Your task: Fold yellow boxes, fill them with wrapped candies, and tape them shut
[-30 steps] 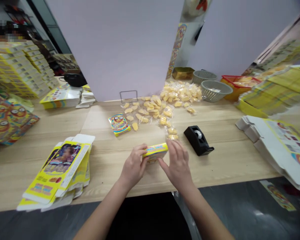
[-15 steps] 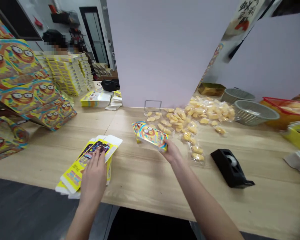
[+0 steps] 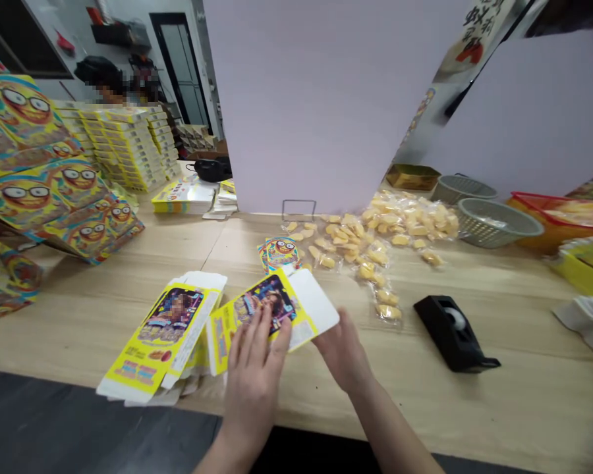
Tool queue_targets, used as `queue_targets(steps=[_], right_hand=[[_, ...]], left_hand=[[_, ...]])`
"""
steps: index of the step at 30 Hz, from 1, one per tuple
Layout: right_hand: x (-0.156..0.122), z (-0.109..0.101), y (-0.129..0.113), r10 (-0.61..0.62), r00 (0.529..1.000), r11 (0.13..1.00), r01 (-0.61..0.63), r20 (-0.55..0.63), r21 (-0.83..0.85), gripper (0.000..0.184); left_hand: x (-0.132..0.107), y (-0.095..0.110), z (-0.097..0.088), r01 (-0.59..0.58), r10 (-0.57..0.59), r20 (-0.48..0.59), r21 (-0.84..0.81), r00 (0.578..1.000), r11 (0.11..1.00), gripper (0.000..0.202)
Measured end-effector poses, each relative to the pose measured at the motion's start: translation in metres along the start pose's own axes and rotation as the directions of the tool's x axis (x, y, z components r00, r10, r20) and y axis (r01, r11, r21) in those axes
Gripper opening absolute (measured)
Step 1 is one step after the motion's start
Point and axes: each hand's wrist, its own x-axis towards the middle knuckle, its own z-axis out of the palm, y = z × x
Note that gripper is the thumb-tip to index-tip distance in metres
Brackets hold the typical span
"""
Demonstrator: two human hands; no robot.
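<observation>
A flattened yellow carton (image 3: pixel 300 329) with a dark picture panel and white end flaps is between my two hands. My left hand (image 3: pixel 257 362) lies over its printed face, fingers stretched across it and pressing on it. At the carton's right end, my right hand (image 3: pixel 343 352) grips near the white flap; its fingertips are partly hidden behind the carton. Several more flat cartons (image 3: pixel 161 336) lie in an overlapping pile to the left. Beyond the held carton, small colourful packets (image 3: pixel 281 251) with a cartoon face in glasses rest on the table.
Wrapped yellow snack pieces (image 3: pixel 356 234) spread across the table's back. A black tape dispenser (image 3: pixel 452 336) stands at right, with grey baskets (image 3: pixel 499 224) behind. Printed display boxes (image 3: pixel 54 197) and stacked cartons (image 3: pixel 123 148) rise at left, near a person (image 3: pixel 101 79). A pale panel (image 3: pixel 306 105) stands ahead.
My left hand has moved right from the pile with one flat carton. My right hand has let go of the colourful packet, leaving it on the table, and come to the carton's end.
</observation>
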Motion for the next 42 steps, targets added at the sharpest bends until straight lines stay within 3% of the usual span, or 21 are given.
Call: queue_targets(steps=[4, 7, 9, 10, 11, 12, 13, 14, 15, 17, 20, 24, 26, 27, 29, 30, 32, 35, 38, 40, 42], right_hand=[[-0.043, -0.043, -0.019, 0.089, 0.992, 0.996, -0.089, -0.090, 0.003, 0.044], [-0.046, -0.071, -0.037, 0.091, 0.995, 0.985, -0.096, -0.038, -0.147, 0.042], [-0.046, -0.082, -0.051, -0.007, 0.999, 0.953, -0.005, -0.038, -0.304, 0.046], [-0.046, -0.085, -0.058, -0.141, 0.983, 0.905, 0.080, -0.116, -0.419, 0.049], [-0.047, -0.086, -0.065, -0.326, 0.922, 0.820, 0.166, -0.209, -0.547, 0.051], [-0.048, -0.086, -0.071, -0.509, 0.822, 0.706, 0.230, -0.255, -0.670, 0.049], [-0.048, -0.085, -0.076, -0.640, 0.734, 0.582, 0.271, -0.227, -0.766, 0.045], [-0.048, -0.083, -0.081, -0.697, 0.704, 0.475, 0.306, -0.140, -0.825, 0.039], [-0.047, -0.080, -0.086, -0.681, 0.732, 0.397, 0.348, -0.019, -0.850, 0.034], [-0.044, -0.074, -0.094, -0.498, 0.839, 0.331, 0.418, 0.220, -0.846, 0.029], [-0.042, -0.063, -0.103, -0.257, 0.899, 0.381, 0.432, 0.355, -0.818, 0.027], [-0.054, -0.052, -0.110, -0.233, 0.827, 0.478, 0.556, 0.512, -0.680, 0.024], [-0.063, -0.049, -0.109, -0.267, 0.790, 0.487, 0.604, 0.552, -0.631, 0.021], [-0.067, -0.049, -0.107, -0.306, 0.794, 0.492, 0.604, 0.525, -0.627, 0.022], [-0.073, -0.050, -0.100, -0.441, 0.835, 0.537, 0.538, 0.328, -0.649, 0.033], [-0.075, -0.052, -0.094, -0.484, 0.857, 0.605, 0.473, 0.176, -0.640, 0.041], [-0.077, -0.055, -0.081, -0.396, 0.916, 0.799, 0.307, -0.068, -0.516, 0.052], [-0.076, -0.058, -0.061, -0.157, 0.979, 0.948, 0.112, -0.130, -0.297, 0.045], [-0.072, -0.057, -0.049, -0.226, 0.953, 0.953, 0.174, -0.200, -0.247, 0.046], [-0.069, -0.058, -0.049, -0.293, 0.939, 0.936, 0.243, -0.179, -0.256, 0.046], [-0.066, -0.060, -0.053, -0.326, 0.939, 0.914, 0.286, -0.105, -0.288, 0.041]], left_hand=[[0.003, 0.038, 0.016, -0.059, 0.074, 0.074, -0.188, 0.995, 0.980, 0.059], [0.015, 0.031, 0.016, 0.167, -0.145, 0.090, -0.337, 0.985, 0.927, 0.081], [0.025, 0.017, 0.016, 0.289, -0.152, 0.297, -0.502, 0.943, 0.815, 0.055], [0.029, 0.011, 0.015, 0.338, -0.099, 0.410, -0.568, 0.907, 0.750, 0.037], [0.032, 0.007, 0.015, 0.371, -0.042, 0.484, -0.609, 0.874, 0.701, 0.023], [0.033, 0.006, 0.014, 0.385, -0.003, 0.520, -0.629, 0.854, 0.676, 0.017], [0.033, 0.008, 0.012, 0.379, 0.016, 0.524, -0.636, 0.852, 0.672, 0.016], [0.032, 0.011, 0.010, 0.355, 0.027, 0.507, -0.641, 0.862, 0.680, 0.016], [0.031, 0.015, 0.007, 0.327, 0.044, 0.489, -0.646, 0.871, 0.690, 0.017], [0.028, 0.021, 0.003, 0.307, 0.080, 0.485, -0.664, 0.871, 0.682, 0.019], [0.028, 0.018, 0.000, 0.361, 0.184, 0.533, -0.751, 0.826, 0.553, 0.034], [0.029, 0.008, 0.009, 0.421, 0.481, 0.479, -0.877, 0.734, 0.231, 0.108], [0.027, 0.012, 0.013, 0.472, 0.492, 0.478, -0.869, 0.728, 0.146, 0.117], [0.026, 0.015, 0.014, 0.508, 0.464, 0.494, -0.855, 0.736, 0.103, 0.115], [0.022, 0.024, 0.015, 0.596, 0.404, 0.543, -0.803, 0.736, -0.004, 0.105], [0.021, 0.027, 0.016, 0.637, 0.380, 0.572, -0.768, 0.727, -0.062, 0.098], [0.018, 0.033, 0.018, 0.702, 0.318, 0.640, -0.699, 0.699, -0.137, 0.079], [0.015, 0.040, 0.025, 0.701, 0.091, 0.695, -0.703, 0.713, -0.119, 0.066], [0.012, 0.045, 0.032, 0.565, -0.172, 0.557, -0.825, 0.813, 0.002, 0.085], [0.012, 0.047, 0.033, 0.464, -0.206, 0.436, -0.879, 0.876, 0.113, 0.087], [0.014, 0.045, 0.032, 0.390, -0.151, 0.365, -0.899, 0.919, 0.202, 0.074]])
